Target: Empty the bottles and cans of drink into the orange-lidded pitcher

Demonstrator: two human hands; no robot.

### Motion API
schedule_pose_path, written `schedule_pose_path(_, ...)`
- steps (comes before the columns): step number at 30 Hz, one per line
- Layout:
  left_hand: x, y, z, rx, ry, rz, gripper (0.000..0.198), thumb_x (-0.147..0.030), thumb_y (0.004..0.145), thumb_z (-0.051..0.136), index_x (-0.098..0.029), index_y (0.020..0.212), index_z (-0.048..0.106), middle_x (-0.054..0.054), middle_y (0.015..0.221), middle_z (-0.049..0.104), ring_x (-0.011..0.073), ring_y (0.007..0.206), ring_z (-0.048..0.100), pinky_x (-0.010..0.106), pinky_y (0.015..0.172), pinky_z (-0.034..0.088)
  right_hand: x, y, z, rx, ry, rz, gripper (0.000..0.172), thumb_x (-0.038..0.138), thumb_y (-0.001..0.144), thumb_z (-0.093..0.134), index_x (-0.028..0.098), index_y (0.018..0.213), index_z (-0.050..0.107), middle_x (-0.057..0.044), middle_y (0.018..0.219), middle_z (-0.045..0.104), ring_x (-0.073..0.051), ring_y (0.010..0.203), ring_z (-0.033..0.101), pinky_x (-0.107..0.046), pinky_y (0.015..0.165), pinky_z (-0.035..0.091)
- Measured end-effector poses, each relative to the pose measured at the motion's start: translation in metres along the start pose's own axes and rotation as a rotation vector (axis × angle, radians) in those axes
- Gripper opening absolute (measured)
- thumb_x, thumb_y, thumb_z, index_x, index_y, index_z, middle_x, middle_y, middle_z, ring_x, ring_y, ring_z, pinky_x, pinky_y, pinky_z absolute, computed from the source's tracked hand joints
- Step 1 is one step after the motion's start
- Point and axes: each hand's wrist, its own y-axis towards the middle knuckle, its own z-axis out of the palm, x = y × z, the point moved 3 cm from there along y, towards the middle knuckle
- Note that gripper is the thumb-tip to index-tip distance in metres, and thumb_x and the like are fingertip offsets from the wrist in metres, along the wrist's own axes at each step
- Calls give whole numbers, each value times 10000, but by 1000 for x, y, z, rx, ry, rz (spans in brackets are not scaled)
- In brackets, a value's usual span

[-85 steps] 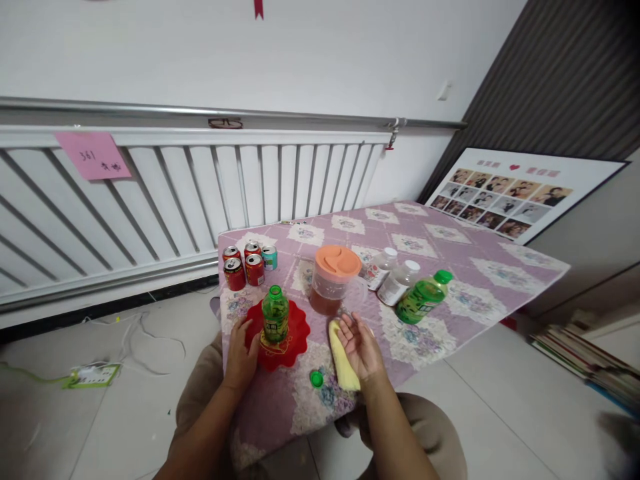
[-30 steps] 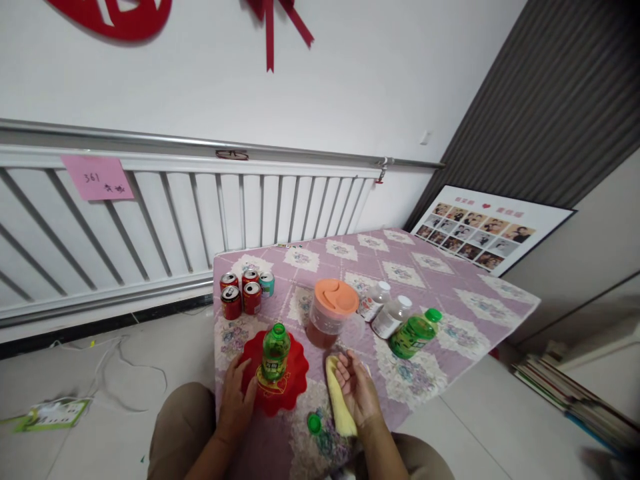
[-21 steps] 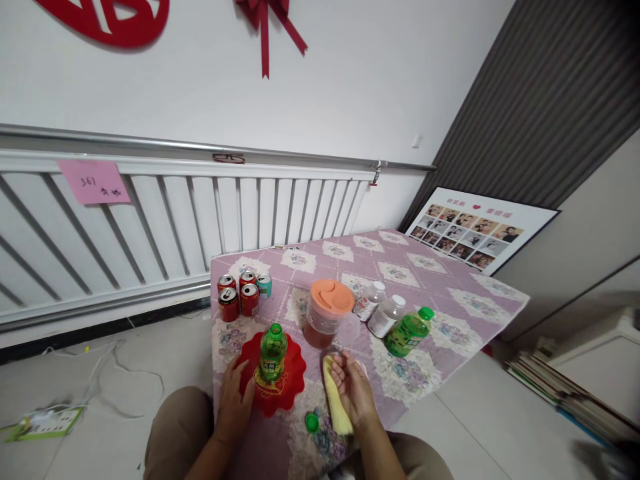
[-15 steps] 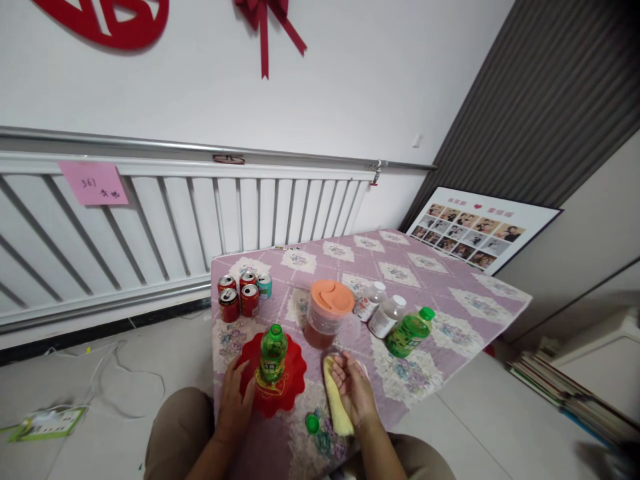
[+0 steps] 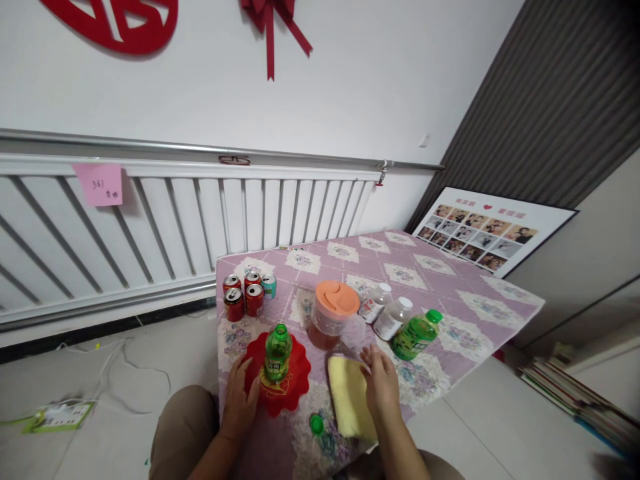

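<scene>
Purple quilted surface (image 5: pixel 450 293): green plastic bottle (image 5: pixel 277 352) stands uncapped on red scalloped mat (image 5: pixel 296 388), small green cap (image 5: pixel 316 424) loose; left hand (image 5: pixel 241 400) grip spread at the mat, right hand (image 5: pixel 383 387) spread flat on yellow folded cloth (image 5: pixel 349 403)

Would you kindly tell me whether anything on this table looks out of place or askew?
The upright green bottle on the red mat is uncapped; a loose green cap lies on the tablecloth beside the yellow cloth. Behind, a capped green bottle and two white-capped bottles lie on their sides. No spill shows.
</scene>
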Motion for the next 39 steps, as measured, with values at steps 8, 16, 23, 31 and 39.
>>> schedule_pose_path(8, -10, 5, -8, -93, 44, 68, 494, -376, 920, 531, -185, 1374, 487, 155, 1415, 527, 328, 1371, 465, 605, 1157, 366, 55, 18, 30, 84, -246, -136, 467, 597, 709, 725, 228, 996, 726, -37, 1085, 744, -237, 1062, 627, -317, 833, 467)
schedule_pose_path(16, -61, 37, -12, -43, 60, 174, 688, -361, 805, 660, -184, 1424, 419, 189, 1462, 473, 396, 1408, 394, 628, 1194, 311, 62, 18, 58, 168, -368, -137, 527, 702, 698, 657, 212, 883, 709, -52, 941, 752, -247, 934, 665, -335, 761, 462)
schedule_pose_path(23, -90, 50, 3, 5, -19, 165, 842, -314, 698, 740, -216, 1452, 379, 190, 1458, 477, 394, 1386, 433, 649, 1175, 338, 57, 31, 63, 172, -471, -121, 609, 787, 658, 614, 185, 729, 679, -36, 700, 688, -217, 732, 626, -322, 665, 416)
schedule_pose_path(31, -102, 52, 11, 16, -33, 82, 794, -232, 683, 743, -259, 1399, 400, 139, 1410, 533, 333, 1331, 509, 591, 1133, 394, 48, 35, 62, 203, -499, -137, 642, 830, 660, 565, 191, 682, 631, -34, 677, 671, -211, 680, 627, -297, 583, 385)
schedule_pose_path(39, -106, 56, 12, 37, -39, 7, 649, -183, 678, 722, -262, 1294, 533, 113, 1307, 618, 356, 1281, 543, 580, 1110, 412, 49, 35, 63, 234, -497, -145, 629, 833, 668, 553, 206, 631, 597, -23, 627, 651, -209, 655, 613, -295, 575, 384)
